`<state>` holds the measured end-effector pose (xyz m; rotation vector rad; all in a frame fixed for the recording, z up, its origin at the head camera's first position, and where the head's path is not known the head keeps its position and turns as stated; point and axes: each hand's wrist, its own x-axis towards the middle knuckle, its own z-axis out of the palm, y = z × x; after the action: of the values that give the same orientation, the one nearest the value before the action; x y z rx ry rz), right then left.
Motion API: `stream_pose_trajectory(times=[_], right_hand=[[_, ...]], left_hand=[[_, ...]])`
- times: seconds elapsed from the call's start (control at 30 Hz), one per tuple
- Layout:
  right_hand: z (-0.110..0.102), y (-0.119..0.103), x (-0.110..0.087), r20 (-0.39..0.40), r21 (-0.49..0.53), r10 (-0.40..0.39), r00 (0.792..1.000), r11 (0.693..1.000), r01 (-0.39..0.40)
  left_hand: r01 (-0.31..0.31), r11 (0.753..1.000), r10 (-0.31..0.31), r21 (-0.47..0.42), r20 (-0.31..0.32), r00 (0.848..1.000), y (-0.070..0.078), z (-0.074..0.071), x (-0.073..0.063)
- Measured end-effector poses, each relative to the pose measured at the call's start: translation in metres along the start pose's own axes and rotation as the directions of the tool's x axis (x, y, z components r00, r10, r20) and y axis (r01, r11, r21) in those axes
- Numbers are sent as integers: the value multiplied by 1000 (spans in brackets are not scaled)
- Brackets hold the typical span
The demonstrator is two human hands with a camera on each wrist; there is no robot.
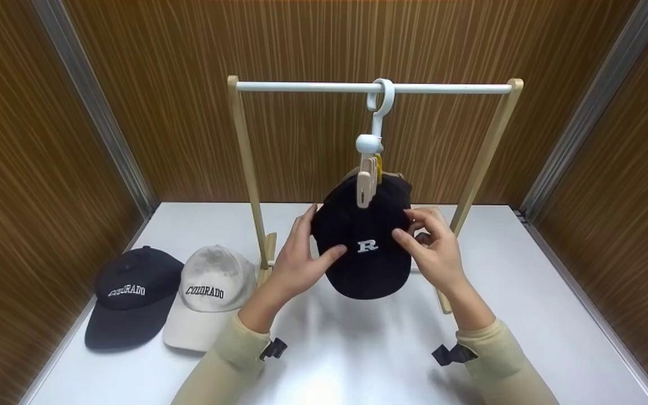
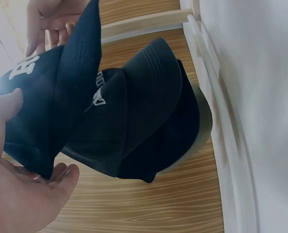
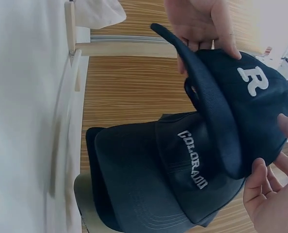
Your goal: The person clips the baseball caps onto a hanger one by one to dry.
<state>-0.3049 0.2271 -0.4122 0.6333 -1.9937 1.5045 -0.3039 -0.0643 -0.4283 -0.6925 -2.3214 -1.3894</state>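
A dark baseball cap with a white R (image 1: 369,275) hangs frontmost from a white hook hanger (image 1: 377,124), under a beige clip (image 1: 364,188). My left hand (image 1: 301,259) holds its left side, thumb on the front and fingers behind the edge. On the opposite side my right hand (image 1: 435,247) grips the cap, its thumb against the front. The right wrist view shows a dark COLORADO cap (image 3: 149,170) hanging right behind it. Farther back are another dark cap (image 2: 180,131) and a khaki cap (image 2: 202,126), both mostly covered.
The hanger hooks over the white bar (image 1: 301,87) of a wooden rack (image 1: 248,169). At left on the white table (image 1: 346,360) lie a dark COLORADO cap (image 1: 133,315) and an off-white COLORADO cap (image 1: 206,320), side by side. Wood-grain panels (image 1: 178,112) enclose the table.
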Motion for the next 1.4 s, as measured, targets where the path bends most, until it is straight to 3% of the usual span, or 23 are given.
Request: stream_pose_trajectory(times=[0.23, 0.37, 0.7, 1.07, 1.4], right_hand=[[4, 3, -2, 15, -35, -36, 999, 999, 37], [2, 4, -2, 13, -54, -56, 998, 997, 57], [-11, -3, -6, 11, -122, -49, 999, 991, 50], [-13, -9, -6, 1, -212, -163, 987, 964, 159], [-17, -17, -6, -49, -212, -208, 977, 958, 193]], left_hand=[[66, 998, -66, -14, 25, 997, -3, -7, -7], [74, 996, -73, -47, 29, 997, -1, -8, -9], [3, 998, 0, -70, 37, 999, 2, -5, -8], [3, 997, -1, -77, 30, 1000, 5, -9, -8], [-12, 998, 13, -58, 24, 1000, 8, -14, -7]])
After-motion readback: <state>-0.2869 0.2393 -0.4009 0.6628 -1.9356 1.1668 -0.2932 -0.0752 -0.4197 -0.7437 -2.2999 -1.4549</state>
